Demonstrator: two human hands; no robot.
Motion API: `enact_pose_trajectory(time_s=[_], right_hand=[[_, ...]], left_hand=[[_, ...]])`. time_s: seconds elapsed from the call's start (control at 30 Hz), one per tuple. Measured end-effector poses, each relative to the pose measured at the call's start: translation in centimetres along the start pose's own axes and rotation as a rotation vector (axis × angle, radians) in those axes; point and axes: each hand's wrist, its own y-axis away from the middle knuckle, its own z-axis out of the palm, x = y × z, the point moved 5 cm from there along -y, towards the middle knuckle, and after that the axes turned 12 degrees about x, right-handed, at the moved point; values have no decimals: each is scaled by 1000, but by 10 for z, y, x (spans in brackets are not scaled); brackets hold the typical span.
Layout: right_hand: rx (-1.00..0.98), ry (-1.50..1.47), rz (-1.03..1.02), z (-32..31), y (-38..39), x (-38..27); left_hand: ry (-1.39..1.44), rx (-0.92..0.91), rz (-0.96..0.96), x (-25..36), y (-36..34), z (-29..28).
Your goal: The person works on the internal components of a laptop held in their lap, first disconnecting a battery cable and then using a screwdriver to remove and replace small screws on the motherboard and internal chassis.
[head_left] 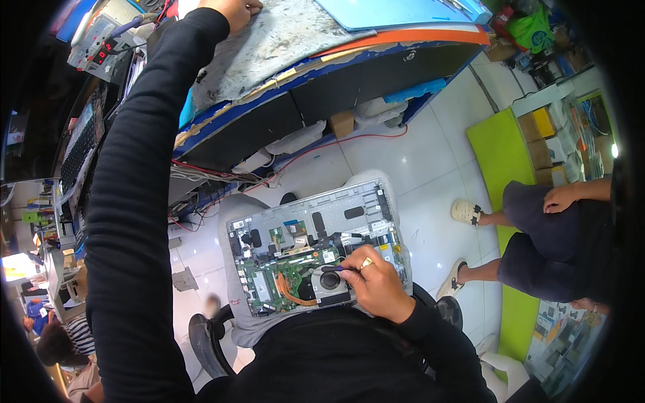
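An opened laptop base [316, 245] rests across my lap, its green circuit board [262, 277] exposed. My right hand [376, 285], with a ring on one finger, is closed on a slim dark tool [338, 269] whose exact kind is hard to make out. The tool's end reaches over the board beside the silver cooling fan [329, 281]. A copper heat pipe [285, 290] curves left of that fan. My left arm stretches far up to the workbench, where my left hand [232, 11] is over the stained grey mat [269, 50]. Its fingers look bent together, partly cut off by the frame's upper edge.
A blue sheet [376, 12] lies at the workbench's right. Left of my arm stand a power supply box [101, 50] and a keyboard [79, 144]. Red cable [349, 139] runs under the bench. A seated person's legs [537, 248] are at the right, by a green panel [490, 161].
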Motion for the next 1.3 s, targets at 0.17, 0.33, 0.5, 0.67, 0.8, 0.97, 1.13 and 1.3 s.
enact_pose_trajectory(time_s=[0.17,0.33,0.5,0.67,0.8,0.97,1.13,1.3], right_hand=[[11,3,15,-3,0,-1],[61,-66,48,-7,-1,-2],[55,-328,150,1,4,-2],[-3,-323,136,40,18,-30],[-236,-131,-263,85,15,-80],[-392,-104,-511,134,27,-109],[-488,-95,-582,159,41,-108],[-518,-72,-587,170,44,-108]], left_hand=[[-53,-159,-56,5,11,-3],[-13,701,244,-39,59,-47],[630,392,-139,46,232,-140],[707,-77,-356,109,433,-113],[681,-258,-537,142,542,-100],[780,-209,-656,183,587,-92],[727,-66,-705,195,605,-94],[782,20,-758,191,618,-84]])
